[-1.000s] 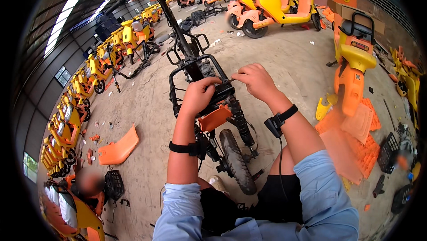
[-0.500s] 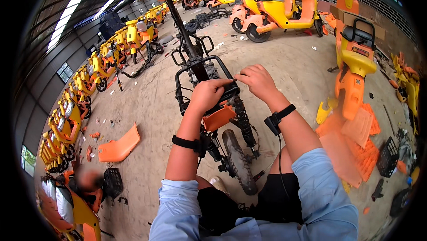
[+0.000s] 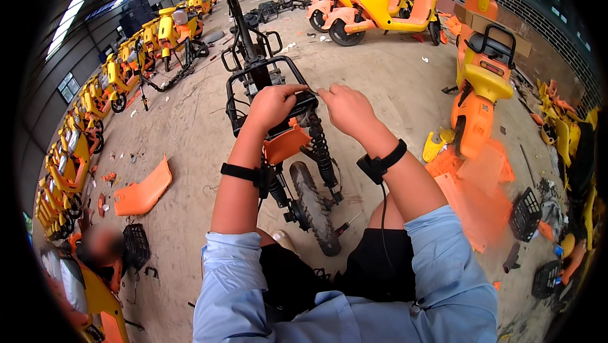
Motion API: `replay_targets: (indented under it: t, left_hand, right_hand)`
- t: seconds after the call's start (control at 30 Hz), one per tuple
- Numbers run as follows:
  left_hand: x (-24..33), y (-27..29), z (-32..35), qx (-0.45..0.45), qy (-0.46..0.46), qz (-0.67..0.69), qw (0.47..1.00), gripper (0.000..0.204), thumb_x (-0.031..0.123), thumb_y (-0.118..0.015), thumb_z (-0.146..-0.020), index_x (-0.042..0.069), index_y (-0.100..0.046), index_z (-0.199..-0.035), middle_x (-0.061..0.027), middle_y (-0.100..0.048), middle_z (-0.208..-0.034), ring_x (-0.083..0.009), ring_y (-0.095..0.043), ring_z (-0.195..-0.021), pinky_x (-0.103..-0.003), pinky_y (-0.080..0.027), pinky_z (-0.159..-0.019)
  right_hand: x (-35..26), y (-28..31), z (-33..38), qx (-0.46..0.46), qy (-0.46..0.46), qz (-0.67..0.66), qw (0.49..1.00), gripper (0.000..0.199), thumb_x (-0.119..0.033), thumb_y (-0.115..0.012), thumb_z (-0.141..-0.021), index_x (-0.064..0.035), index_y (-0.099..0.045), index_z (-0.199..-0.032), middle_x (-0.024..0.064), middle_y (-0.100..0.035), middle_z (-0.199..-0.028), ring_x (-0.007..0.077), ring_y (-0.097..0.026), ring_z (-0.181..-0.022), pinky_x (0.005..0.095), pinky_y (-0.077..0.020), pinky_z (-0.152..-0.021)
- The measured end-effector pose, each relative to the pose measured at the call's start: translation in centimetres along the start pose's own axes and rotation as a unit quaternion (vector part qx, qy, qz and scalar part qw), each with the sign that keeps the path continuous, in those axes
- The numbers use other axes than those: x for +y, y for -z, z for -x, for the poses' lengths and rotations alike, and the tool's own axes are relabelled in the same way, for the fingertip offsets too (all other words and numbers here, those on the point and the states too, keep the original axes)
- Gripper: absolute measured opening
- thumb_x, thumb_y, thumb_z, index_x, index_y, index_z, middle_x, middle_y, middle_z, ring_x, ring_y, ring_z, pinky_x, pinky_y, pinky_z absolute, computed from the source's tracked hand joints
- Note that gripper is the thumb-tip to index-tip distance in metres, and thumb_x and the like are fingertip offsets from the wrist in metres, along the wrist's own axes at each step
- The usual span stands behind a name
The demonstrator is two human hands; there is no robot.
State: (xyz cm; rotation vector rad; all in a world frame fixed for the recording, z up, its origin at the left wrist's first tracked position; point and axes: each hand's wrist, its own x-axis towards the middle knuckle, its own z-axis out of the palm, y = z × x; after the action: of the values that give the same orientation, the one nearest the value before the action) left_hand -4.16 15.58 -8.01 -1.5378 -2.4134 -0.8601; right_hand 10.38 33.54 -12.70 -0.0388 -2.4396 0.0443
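In front of me stands a stripped electric scooter (image 3: pixel 240 26), down to a black frame with a bare rear wheel (image 3: pixel 311 207). Both hands meet at the right side of its black tubular rack (image 3: pixel 286 62). My left hand (image 3: pixel 273 107) is closed, thumb and index finger pinched at the rack's edge. Just right of it, my right hand (image 3: pixel 347 110) also pinches with curled fingers. Something thin and dark seems to run between the fingertips, too small to name. Under the rack hangs an orange panel (image 3: pixel 286 145), between the coil springs (image 3: pixel 323 153).
Loose orange panels (image 3: pixel 144 191) lie on the floor at left and in a heap (image 3: pixel 468 197) at right. A yellow-orange scooter (image 3: pixel 481 90) stands to the right, others (image 3: pixel 386 7) behind. Rows of scooters (image 3: pixel 69 153) line the left wall. A black basket (image 3: pixel 524 215) lies at right.
My view has shifted, so the scooter and floor parts sit further left and higher in the picture. Both hands remain pinched at the same side of the rack.
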Motion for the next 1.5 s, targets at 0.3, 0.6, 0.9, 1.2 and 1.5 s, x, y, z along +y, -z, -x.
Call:
replay_targets:
  t: [0.3,0.6,0.9,1.2,1.5]
  left_hand:
    - [0.6,-0.9,0.1,0.003,-0.012,-0.025,1.000,0.041,0.009,-0.060,-0.094,0.017,-0.077,-0.130,-0.0195,-0.078,-0.105,-0.0390,-0.075,-0.095,-0.046,-0.060,-0.086]
    - [0.6,-1.3,1.0,0.031,-0.005,-0.011,0.999,0.045,0.006,-0.059,-0.095,0.021,-0.075,-0.135,-0.0177,-0.078,-0.109,-0.0384,-0.075,-0.099,-0.044,-0.059,-0.088]
    - [0.4,-1.3,0.7,0.026,-0.019,-0.038,0.999,0.040,0.006,-0.061,-0.094,0.017,-0.078,-0.127,-0.0152,-0.079,-0.111,-0.0362,-0.075,-0.098,-0.045,-0.060,-0.087]
    - [0.7,-1.2,0.9,0.034,-0.022,-0.039,0.998,0.036,0.007,-0.062,-0.094,0.017,-0.080,-0.124,-0.0147,-0.079,-0.109,-0.0368,-0.075,-0.097,-0.045,-0.060,-0.086]
    - [0.0,-1.9,0.9,0.057,-0.032,-0.055,0.996,0.034,0.013,-0.062,-0.095,0.022,-0.081,-0.121,-0.0122,-0.079,-0.102,-0.0350,-0.075,-0.092,-0.046,-0.061,-0.082]
  right_hand:
    - [-1.2,0.7,1.7,0.015,-0.052,-0.082,0.995,0.031,-0.003,-0.065,-0.088,-0.0027,-0.068,-0.119,0.0168,-0.067,-0.100,0.0393,-0.071,-0.095,0.0492,-0.0592,-0.080]
    - [2.3,0.2,1.0,0.039,-0.004,-0.130,0.991,0.040,-0.001,-0.061,-0.091,-0.0109,-0.074,-0.127,0.0097,-0.069,-0.105,0.0343,-0.068,-0.104,0.0472,-0.0557,-0.087]
    - [5.1,-2.8,-0.5,0.047,0.015,-0.135,0.990,0.039,0.002,-0.062,-0.094,-0.0184,-0.077,-0.124,0.0032,-0.073,-0.110,0.0283,-0.066,-0.111,0.0431,-0.0478,-0.101]
    - [5.2,-4.6,-1.5,0.066,0.039,-0.119,0.990,0.045,0.006,-0.062,-0.089,-0.0191,-0.077,-0.122,0.0031,-0.074,-0.113,0.0277,-0.066,-0.116,0.0430,-0.0451,-0.106]
    - [3.3,-0.2,-0.9,-0.053,0.000,-0.072,0.996,0.042,-0.001,-0.061,-0.091,-0.0180,-0.078,-0.125,0.0095,-0.072,-0.105,0.0322,-0.067,-0.113,0.0464,-0.0536,-0.098]
